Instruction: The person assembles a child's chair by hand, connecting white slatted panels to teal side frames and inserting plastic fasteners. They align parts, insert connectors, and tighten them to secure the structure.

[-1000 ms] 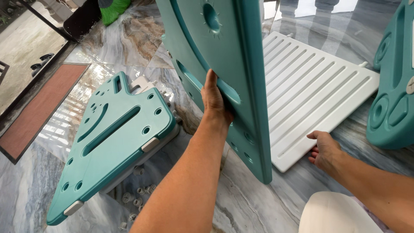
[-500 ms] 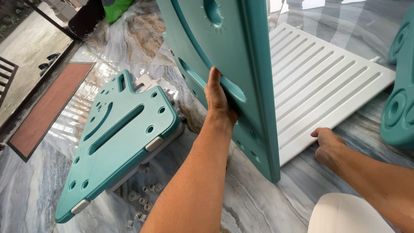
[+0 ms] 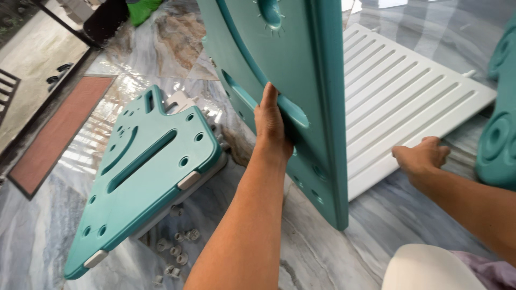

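- Teal panel is held upright on the marble floor, long axis vertical; left hand is curled into its slot.
- Right hand, loosely open, is rested on the white slatted panel, flat just right of it.

Setting: the interior of a home, at floor level, near an entrance. The polished marble floor, grey with brown veining, fills most of the frame and reflects daylight. At the left edge lies a reddish-brown doormat beside a dark door threshold; beyond it, in the upper left corner, is an outdoor paved surface. Flat-packed teal plastic panels and a white slatted panel lie directly on the floor, at left centre and upper right, with small white plastic fittings scattered loose at lower centre. No workbench or shelving is visible.
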